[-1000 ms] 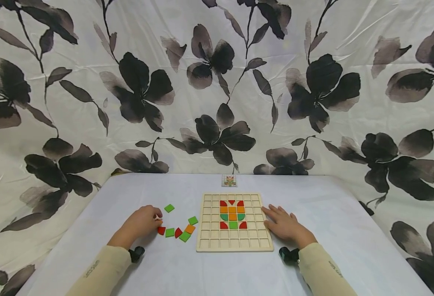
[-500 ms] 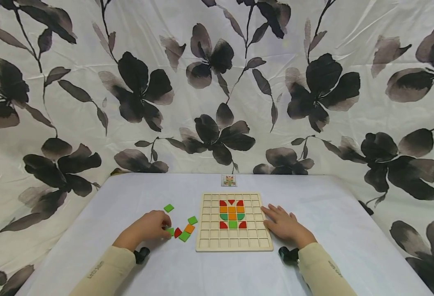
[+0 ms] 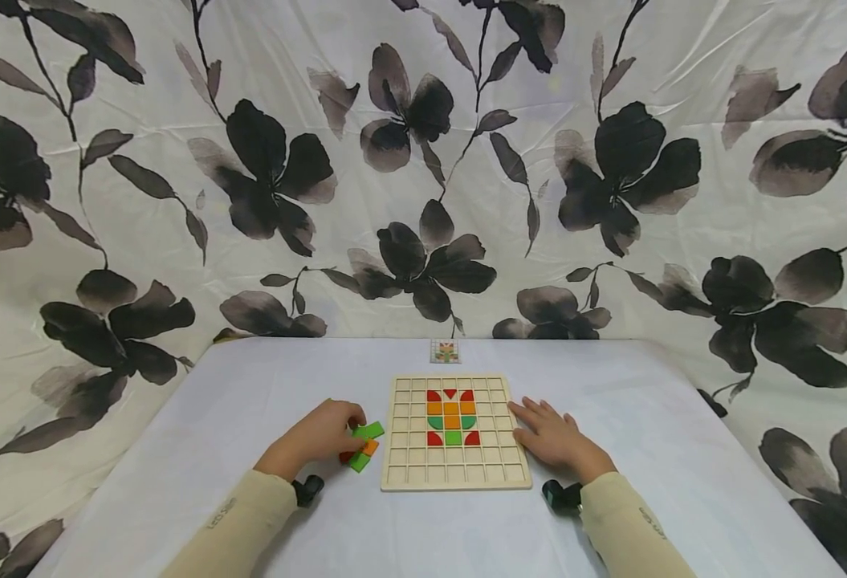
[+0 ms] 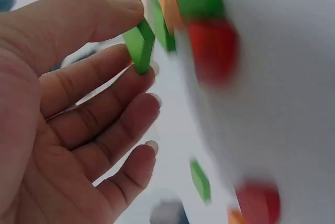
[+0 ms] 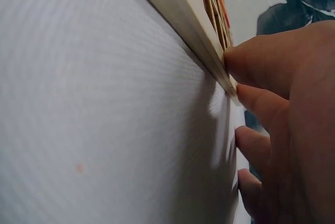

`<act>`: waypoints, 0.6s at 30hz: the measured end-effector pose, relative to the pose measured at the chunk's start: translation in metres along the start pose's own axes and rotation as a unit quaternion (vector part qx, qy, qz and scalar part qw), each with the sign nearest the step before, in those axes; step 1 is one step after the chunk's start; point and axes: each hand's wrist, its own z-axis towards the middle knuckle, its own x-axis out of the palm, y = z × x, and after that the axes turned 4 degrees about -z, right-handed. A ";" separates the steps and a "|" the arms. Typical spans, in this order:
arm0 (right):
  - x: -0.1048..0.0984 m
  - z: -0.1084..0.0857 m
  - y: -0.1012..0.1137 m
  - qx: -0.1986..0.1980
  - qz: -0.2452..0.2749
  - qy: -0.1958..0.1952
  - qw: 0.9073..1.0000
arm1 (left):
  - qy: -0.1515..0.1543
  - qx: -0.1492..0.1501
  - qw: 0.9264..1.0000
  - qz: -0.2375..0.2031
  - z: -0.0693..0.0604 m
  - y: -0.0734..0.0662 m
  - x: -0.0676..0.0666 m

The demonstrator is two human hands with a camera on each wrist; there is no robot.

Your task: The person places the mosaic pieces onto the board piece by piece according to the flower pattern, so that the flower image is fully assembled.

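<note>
My left hand (image 3: 319,437) pinches a green square tile (image 4: 138,46) between thumb and index finger, just left of the board. Loose tiles lie beside its fingertips: an orange tile (image 3: 370,447), a green tile (image 3: 360,462) and a partly covered red tile (image 3: 346,457). A wooden grid board (image 3: 409,474) lies flat, with red, orange and green tiles forming a figure in its upper middle cells. My right hand (image 3: 556,440) rests at the board's right edge, fingers spread and relaxed; in the right wrist view, fingertips touch the board's rim (image 5: 183,14).
A small card (image 3: 445,351) with a coloured pattern lies behind the board. A white cloth covers the table (image 3: 575,369), and a flowered curtain (image 3: 423,185) hangs behind it. The left wrist view also shows another green tile (image 4: 200,180) and a blurred red tile (image 4: 259,203).
My left hand has moved right along the loose tiles toward the board, covering some of them. A green tile is in its fingers now. The right hand and board stay still.
</note>
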 end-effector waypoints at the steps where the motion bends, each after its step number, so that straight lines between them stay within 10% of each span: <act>1: 0.000 0.000 0.000 -0.001 0.000 0.000 1.000 | 0.003 0.005 1.000 -0.006 0.002 -0.005 0.002; 18: 0.001 0.002 -0.002 0.001 0.002 0.000 1.000 | 0.016 0.063 0.998 0.013 0.034 -0.057 0.034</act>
